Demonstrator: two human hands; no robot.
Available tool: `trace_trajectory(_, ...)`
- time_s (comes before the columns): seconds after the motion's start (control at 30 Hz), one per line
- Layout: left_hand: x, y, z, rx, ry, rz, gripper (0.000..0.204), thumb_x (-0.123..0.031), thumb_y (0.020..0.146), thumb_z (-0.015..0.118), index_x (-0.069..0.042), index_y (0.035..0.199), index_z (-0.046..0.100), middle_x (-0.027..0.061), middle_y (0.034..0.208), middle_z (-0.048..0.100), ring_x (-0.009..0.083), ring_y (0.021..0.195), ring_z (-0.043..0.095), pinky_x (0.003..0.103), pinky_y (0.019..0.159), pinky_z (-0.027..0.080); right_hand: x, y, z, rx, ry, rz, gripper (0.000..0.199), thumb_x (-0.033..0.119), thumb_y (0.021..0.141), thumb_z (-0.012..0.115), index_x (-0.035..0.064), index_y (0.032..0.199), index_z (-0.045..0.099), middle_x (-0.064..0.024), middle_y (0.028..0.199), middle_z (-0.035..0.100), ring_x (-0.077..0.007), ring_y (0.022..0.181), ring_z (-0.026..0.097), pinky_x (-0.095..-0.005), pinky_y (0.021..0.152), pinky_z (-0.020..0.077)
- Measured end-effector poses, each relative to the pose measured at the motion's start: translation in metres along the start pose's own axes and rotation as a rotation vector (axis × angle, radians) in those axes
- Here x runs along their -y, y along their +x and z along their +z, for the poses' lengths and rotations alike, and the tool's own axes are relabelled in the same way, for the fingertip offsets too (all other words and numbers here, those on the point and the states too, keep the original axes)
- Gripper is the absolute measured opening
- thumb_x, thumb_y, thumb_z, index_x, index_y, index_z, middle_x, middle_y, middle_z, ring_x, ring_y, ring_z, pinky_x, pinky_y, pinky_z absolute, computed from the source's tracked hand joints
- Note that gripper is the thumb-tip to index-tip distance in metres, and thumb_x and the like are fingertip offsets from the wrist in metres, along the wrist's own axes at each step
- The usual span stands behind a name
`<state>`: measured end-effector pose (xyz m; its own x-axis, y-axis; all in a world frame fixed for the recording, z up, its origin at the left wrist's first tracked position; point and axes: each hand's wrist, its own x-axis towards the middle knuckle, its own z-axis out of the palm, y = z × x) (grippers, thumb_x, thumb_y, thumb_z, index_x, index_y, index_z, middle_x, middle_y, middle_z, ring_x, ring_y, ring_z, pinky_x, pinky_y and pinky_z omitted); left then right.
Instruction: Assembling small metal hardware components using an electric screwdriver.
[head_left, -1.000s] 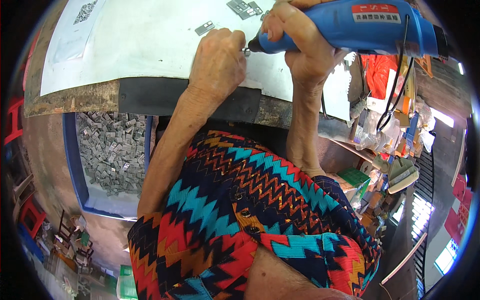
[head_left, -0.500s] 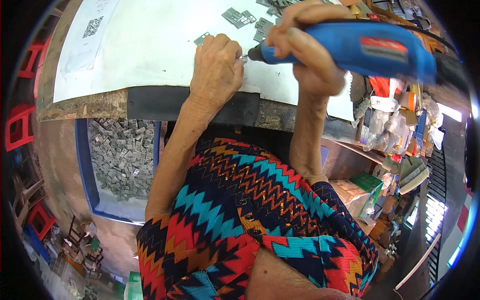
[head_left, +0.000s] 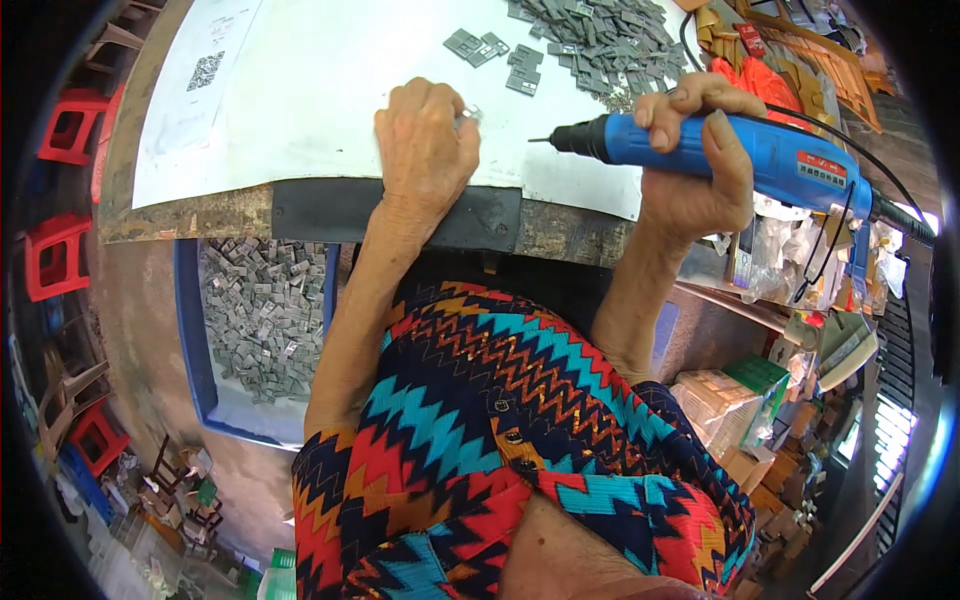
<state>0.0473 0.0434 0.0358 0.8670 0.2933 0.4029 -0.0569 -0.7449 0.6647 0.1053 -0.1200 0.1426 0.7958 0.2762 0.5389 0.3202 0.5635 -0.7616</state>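
My left hand (head_left: pixel 425 150) rests on the white sheet (head_left: pixel 330 80) at the bench's near edge, fingers pinched on a small grey metal piece (head_left: pixel 470 113). My right hand (head_left: pixel 690 170) grips a blue electric screwdriver (head_left: pixel 720 150) held level, its black tip (head_left: pixel 545 140) pointing left and a short gap away from the piece. A black cord (head_left: pixel 860 180) runs off the tool's back end to the right.
A pile of small grey metal pieces (head_left: pixel 590 40) lies on the sheet at the back, a few loose ones (head_left: pixel 475 45) nearer. A blue bin (head_left: pixel 255 320) of the same pieces sits below the bench at left. Red stools (head_left: pixel 60 250) stand far left; cluttered boxes (head_left: pixel 740 400) at right.
The screwdriver tip has pulled back to the right, away from the piece under my left hand. The view has shifted so the hands sit lower in the picture.
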Motion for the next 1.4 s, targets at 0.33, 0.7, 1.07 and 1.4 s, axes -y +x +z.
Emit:
trace_trajectory(0.33,-0.037,0.01,-0.028,0.016,-1.871,-0.461,0.015,-0.008,0.085,0.05,0.0,0.097,0.049,0.0035,0.073,0.043,0.0128,0.065,0.038,0.026,0.061,0.033,0.012,-0.011,-0.008,-0.111,-0.033,0.0,0.022,0.006,0.075,0.048,-0.0004,0.096,0.051,-0.0172,0.083,0.05,-0.0186,0.058,0.049,-0.0399,0.066,0.0401)
trace_trajectory(0.7,-0.043,0.015,-0.019,0.183,-2.553,-0.475,0.025,-0.02,0.089,0.043,-0.002,0.106,0.045,0.0024,0.066,0.037,0.012,0.057,0.029,0.027,0.057,0.025,0.007,-0.021,0.031,-0.231,-0.215,0.476,0.017,0.0,0.066,0.065,-0.0035,0.078,0.054,-0.012,0.069,0.054,-0.0152,0.045,0.05,-0.0314,0.048,0.0456)
trace_trajectory(1.07,-0.062,0.016,-0.021,0.257,-2.605,-0.459,0.029,-0.025,0.09,0.041,-0.002,0.108,0.044,0.0018,0.066,0.034,0.0125,0.058,0.029,0.027,0.057,0.028,0.002,-0.021,0.032,-0.207,-0.303,0.522,0.027,0.007,0.064,0.072,-0.0048,0.082,0.055,-0.009,0.063,0.056,-0.0142,0.047,0.052,-0.0267,0.047,0.044)
trace_trajectory(1.4,-0.084,0.014,-0.02,0.43,-2.488,-0.328,0.034,-0.027,0.091,0.04,-0.001,0.114,0.043,0.0009,0.071,0.034,0.0118,0.061,0.031,0.027,0.059,0.032,0.019,-0.027,0.027,-0.141,-0.379,0.555,0.025,0.016,0.069,0.074,-0.0011,0.077,0.057,-0.0064,0.063,0.059,-0.0106,0.051,0.055,-0.0209,0.044,0.0438)
